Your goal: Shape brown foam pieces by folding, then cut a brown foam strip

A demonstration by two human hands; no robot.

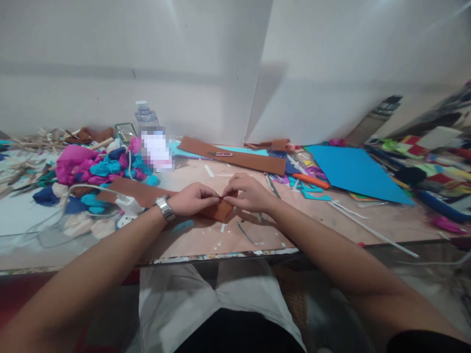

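A long brown strip of flat material (217,213) lies across the table in front of me, its right end under my fingers. My left hand (193,198), with a metal watch on the wrist, pinches the strip's upper edge between thumb and fingers. Close beside it, my right hand (247,192) pinches the same edge, and the fingertips of both hands nearly meet. Whether something small is between them is hidden. Beyond my hands rests a second brown strip (253,161), with small red-handled thread snips (221,154) on top.
A white charger plug with cable (128,206) sits left of my hands, near crumpled pink and blue bundles (105,166). A clear bottle (146,117) stands behind. Rightward are an orange-handled cutter (311,181), a blue sheet (356,171) and thin white strips (375,230).
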